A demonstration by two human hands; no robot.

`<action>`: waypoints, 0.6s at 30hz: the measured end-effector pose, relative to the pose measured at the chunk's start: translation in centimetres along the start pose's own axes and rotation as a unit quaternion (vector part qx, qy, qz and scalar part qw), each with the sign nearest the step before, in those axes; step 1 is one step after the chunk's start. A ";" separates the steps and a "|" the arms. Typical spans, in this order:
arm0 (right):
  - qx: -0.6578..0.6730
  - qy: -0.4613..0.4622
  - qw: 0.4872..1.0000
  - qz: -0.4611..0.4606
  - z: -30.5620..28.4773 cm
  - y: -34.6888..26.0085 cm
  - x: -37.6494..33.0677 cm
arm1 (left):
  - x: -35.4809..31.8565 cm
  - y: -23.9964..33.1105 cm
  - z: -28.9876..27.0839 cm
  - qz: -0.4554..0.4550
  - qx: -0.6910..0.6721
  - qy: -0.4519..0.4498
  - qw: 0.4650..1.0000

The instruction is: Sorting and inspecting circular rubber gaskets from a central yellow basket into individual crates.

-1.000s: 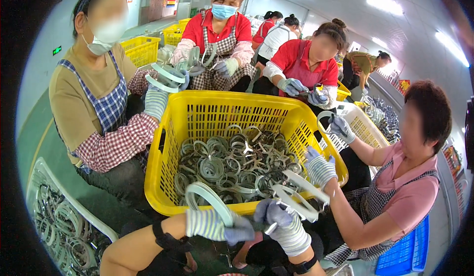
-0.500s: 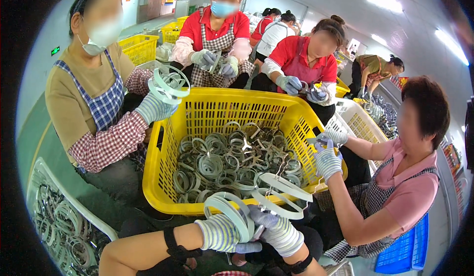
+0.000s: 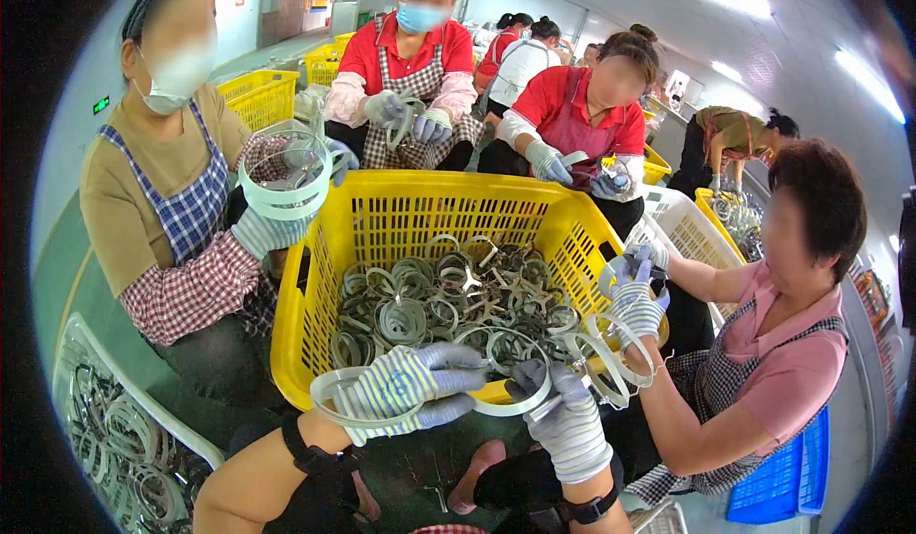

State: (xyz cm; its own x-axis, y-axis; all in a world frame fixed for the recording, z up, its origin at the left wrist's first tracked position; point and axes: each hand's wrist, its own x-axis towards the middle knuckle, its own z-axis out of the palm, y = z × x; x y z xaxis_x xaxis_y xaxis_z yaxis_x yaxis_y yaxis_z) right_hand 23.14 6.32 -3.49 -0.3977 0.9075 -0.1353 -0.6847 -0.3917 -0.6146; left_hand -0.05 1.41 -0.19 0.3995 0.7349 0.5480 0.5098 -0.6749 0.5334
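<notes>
A pale plastic ring [image 3: 355,402] is gripped by the gloved left hand [image 3: 405,391], fingers curled around its rim, just outside the near wall of the yellow crate [image 3: 401,214]. A second ring [image 3: 520,374] is pinched by the closed right hand [image 3: 563,415] over the crate's near edge, above the heaped rings [image 3: 439,300] inside.

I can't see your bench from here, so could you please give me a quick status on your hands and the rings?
Left hand gripping stacked rings. Right hand pinching one ring over yellow crate. Co-workers' hands close on the right.
</notes>
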 end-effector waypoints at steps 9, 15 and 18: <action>-0.604 0.050 0.795 0.037 5.6 -2.1 -0.5 | -0.2 -1.0 -3.3 -0.287 -0.376 0.122 0.873; -0.493 -0.119 0.828 -0.238 1.9 0.9 -0.6 | -0.7 -0.9 -4.8 -0.300 -0.395 0.149 0.856; -0.546 -0.131 0.813 -0.154 2.3 0.1 -0.8 | -0.5 -0.2 -5.0 -0.327 -0.359 0.115 0.867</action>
State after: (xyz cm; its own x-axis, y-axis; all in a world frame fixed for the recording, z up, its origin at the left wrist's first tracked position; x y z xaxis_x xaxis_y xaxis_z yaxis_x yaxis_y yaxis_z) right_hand 21.95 5.24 -1.61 -0.5241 0.8177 0.2383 0.1161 0.3458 -0.9311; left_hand -4.17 0.80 2.64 -0.0018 0.9989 0.0468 -0.0683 -0.0468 0.9966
